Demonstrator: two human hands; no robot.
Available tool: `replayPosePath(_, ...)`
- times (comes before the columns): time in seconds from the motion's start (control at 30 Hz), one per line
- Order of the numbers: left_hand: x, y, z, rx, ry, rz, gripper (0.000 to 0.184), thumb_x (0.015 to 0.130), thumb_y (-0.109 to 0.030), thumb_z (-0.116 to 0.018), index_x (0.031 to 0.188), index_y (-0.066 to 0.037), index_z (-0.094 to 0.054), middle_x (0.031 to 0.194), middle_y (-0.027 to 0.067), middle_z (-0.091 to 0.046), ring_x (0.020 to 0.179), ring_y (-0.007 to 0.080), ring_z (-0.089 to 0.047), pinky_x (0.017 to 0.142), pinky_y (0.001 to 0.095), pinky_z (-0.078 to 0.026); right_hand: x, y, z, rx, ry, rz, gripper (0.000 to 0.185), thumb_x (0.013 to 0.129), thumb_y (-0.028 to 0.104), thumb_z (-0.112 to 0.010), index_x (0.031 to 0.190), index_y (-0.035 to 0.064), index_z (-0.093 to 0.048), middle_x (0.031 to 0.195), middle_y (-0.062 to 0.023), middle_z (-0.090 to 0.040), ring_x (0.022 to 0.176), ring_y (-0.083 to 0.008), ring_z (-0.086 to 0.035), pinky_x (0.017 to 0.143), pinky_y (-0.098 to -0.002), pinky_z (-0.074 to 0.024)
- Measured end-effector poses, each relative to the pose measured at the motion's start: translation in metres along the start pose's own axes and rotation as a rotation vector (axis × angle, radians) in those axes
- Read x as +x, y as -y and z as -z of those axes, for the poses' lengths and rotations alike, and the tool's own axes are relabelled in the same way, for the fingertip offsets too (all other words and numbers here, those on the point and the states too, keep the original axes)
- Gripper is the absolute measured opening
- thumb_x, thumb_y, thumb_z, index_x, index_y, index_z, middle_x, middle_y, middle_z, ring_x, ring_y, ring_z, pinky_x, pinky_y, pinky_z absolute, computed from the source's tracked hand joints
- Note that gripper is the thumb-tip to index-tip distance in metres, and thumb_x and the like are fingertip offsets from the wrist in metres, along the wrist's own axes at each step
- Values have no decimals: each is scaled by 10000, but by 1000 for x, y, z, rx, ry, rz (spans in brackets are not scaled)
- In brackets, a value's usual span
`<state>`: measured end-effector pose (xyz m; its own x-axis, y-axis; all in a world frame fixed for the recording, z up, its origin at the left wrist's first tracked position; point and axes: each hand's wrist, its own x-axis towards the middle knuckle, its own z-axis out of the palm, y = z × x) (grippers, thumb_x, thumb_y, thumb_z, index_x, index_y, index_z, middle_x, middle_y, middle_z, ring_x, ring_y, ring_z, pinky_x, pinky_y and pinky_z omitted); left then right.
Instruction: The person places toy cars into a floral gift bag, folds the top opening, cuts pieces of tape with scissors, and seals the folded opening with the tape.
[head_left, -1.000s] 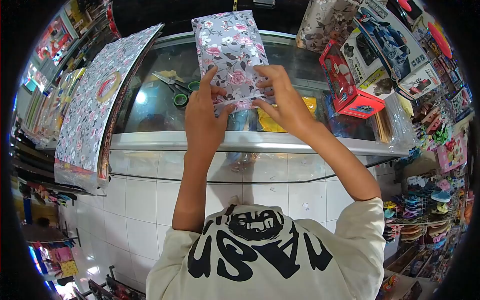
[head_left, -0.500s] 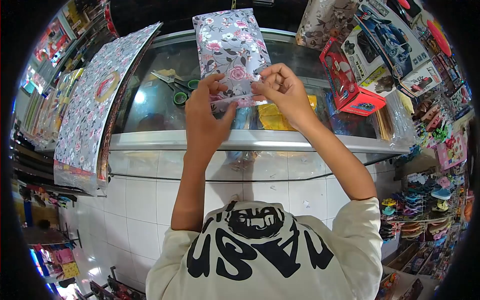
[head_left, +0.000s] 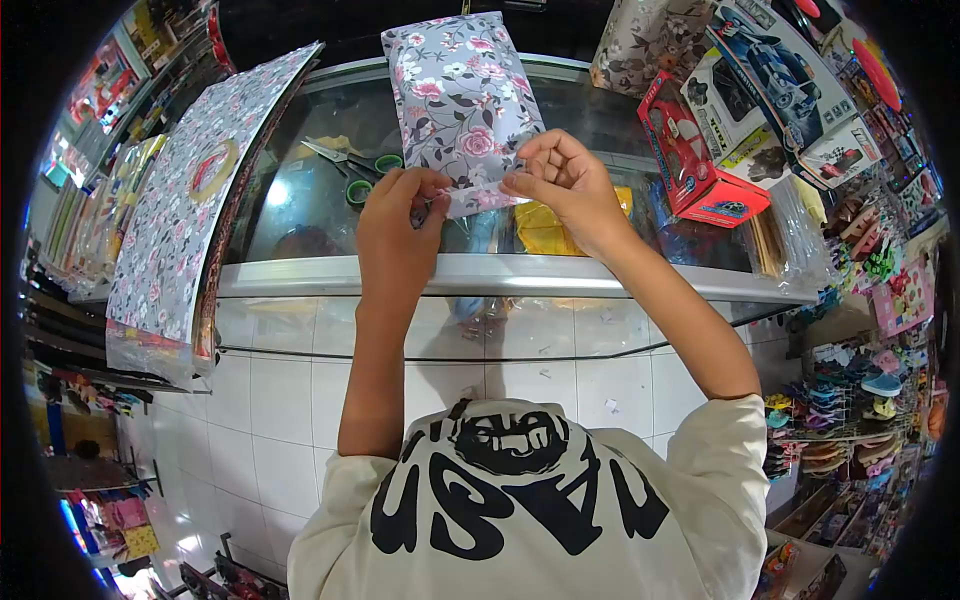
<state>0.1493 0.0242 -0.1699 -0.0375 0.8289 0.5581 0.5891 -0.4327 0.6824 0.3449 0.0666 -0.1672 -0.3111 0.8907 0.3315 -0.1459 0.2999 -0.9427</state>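
A package in grey floral wrapping paper (head_left: 465, 95) lies on the glass counter (head_left: 300, 215), its near end toward me. My left hand (head_left: 402, 208) is closed on the left corner of the paper's folded near edge, thumb and fingers pinching it. At the right corner of the same edge, my right hand (head_left: 565, 185) pinches the paper between thumb and forefinger, the other fingers curled. Scissors (head_left: 355, 170) with green-and-black handles lie just left of the package, partly behind my left hand. A yellow packet (head_left: 575, 225) shows below my right hand.
A roll of tape (head_left: 214, 172) lies on a stack of floral paper sheets (head_left: 170, 240) at the left. Boxed toy cars (head_left: 705, 165) stand at the right, beside a roll of floral paper (head_left: 650, 45). The counter's metal edge (head_left: 500, 275) runs in front of me.
My left hand has moved slightly left and its fingers have closed onto the paper's corner. The package's near edge looks flatter. My right hand has barely moved.
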Motion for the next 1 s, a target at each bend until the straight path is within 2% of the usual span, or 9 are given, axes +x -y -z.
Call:
replayPosePath(0.13,0,4,-4,-32,-7,-10,133,731,8,-660,854,-24,-619,780,72,-623,672,187,-590,637,287,-474,-2,9,-6,260,33,-17,244,789,-79,-639,970,31,-518,797,2,-531,761,-64,-575,826,-284,-533)
replayPosePath(0.4,2,8,3,-227,40,79,188,743,2,-669,918,-32,-611,759,68,-622,673,165,-599,632,270,-484,12,9,-28,-61,-28,11,284,733,-79,-693,945,28,-538,749,50,-371,697,-53,-487,771,-254,-531)
replayPosePath(0.43,2,9,4,-137,5,33,215,734,-13,-685,933,-34,-605,756,66,-614,660,162,-590,630,267,-483,14,8,-31,-104,-39,-5,286,728,-78,-697,943,27,-540,748,50,-357,689,-55,-476,762,-249,-531)
replayPosePath(0.5,2,9,5,42,-66,-60,273,718,-41,-716,962,-37,-594,748,61,-599,634,156,-571,627,260,-483,17,5,-32,-49,-41,-39,289,738,-78,-688,959,29,-535,751,45,-378,701,-61,-497,775,-258,-535)
replayPosePath(0.63,4,7,6,-69,31,116,391,695,-83,-754,1027,-41,-551,722,50,-563,605,131,-537,600,259,-477,21,-1,-28,233,-46,-122,304,756,-91,-664,996,31,-522,772,34,-424,731,-73,-536,804,-286,-542)
replayPosePath(0.73,7,1,7,-109,66,183,436,694,-94,-759,1058,-47,-523,697,41,-545,591,116,-525,571,258,-465,22,-2,-28,342,-93,-125,330,723,-47,-723,980,44,-535,746,51,-444,678,-35,-493,599,-186,-446)
replayPosePath(0.83,13,8,4,-154,111,193,454,691,-100,-760,1070,-59,-513,677,30,-527,571,106,-514,541,250,-442,21,-10,-22,222,-75,-57,352,713,-50,-729,986,49,-529,751,49,-447,681,-39,-498,623,-193,-448)
replayPosePath(0.93,15,9,3,-155,137,202,401,694,-108,-753,1033,-80,-539,659,22,-513,555,103,-503,523,249,-419,15,-4,-21,62,-73,-21,331,727,-100,-686,966,53,-516,794,40,-426,763,-60,-510,816,-254,-515)
replayPosePath(1.0,15,10,2,-129,139,197,328,701,-112,-743,980,-91,-570,644,13,-496,546,106,-492,521,251,-408,13,-2,-20,9,-76,-13,338,716,-94,-700,956,56,-515,780,45,-397,756,-48,-481,793,-232,-506)
